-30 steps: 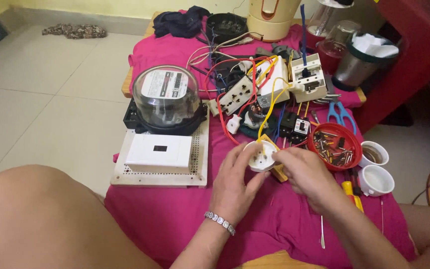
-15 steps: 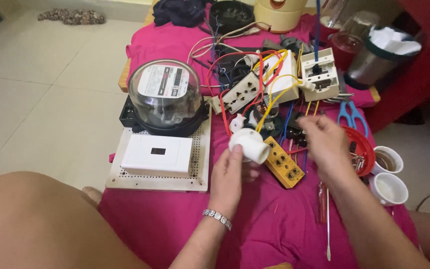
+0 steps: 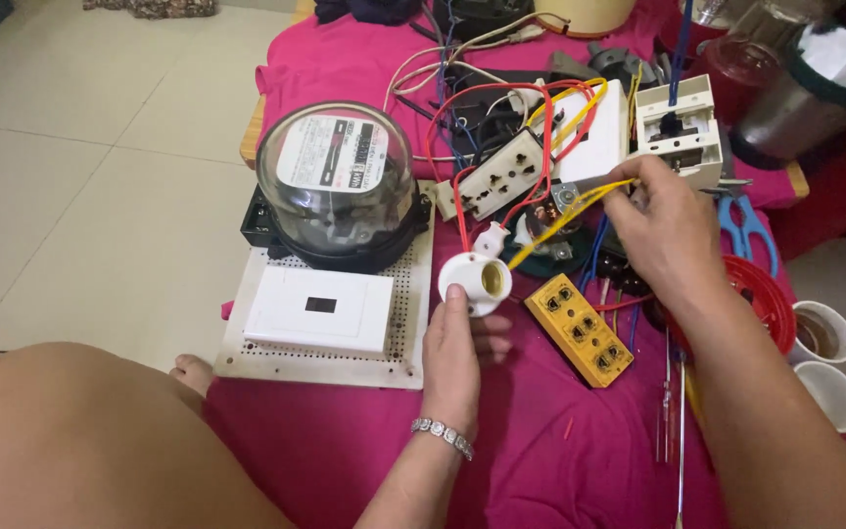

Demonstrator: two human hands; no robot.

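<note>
My left hand [image 3: 462, 348] holds a white lamp holder [image 3: 475, 278] by its round base, its brass socket facing right. A yellow wire [image 3: 560, 220] runs from the holder up to my right hand [image 3: 666, 235], which pinches the wire's far end near a white breaker block [image 3: 680, 134]. A red wire [image 3: 459, 211] also leads up from the holder. Just right of the holder lies a yellow multi-socket strip [image 3: 580, 328].
A glass-domed electric meter [image 3: 335, 181] and a white switch box [image 3: 318, 312] sit on a perforated board [image 3: 266, 362] on the pink cloth [image 3: 540, 451]. A white wall socket [image 3: 499, 176], blue scissors [image 3: 746, 230], red bowl [image 3: 771, 299], paper cups [image 3: 824, 333] and screwdriver [image 3: 680, 441] lie around.
My right hand has left the lamp holder and moved up and right, drawing the yellow wire taut. The left hand keeps the holder, now turned with its socket facing right.
</note>
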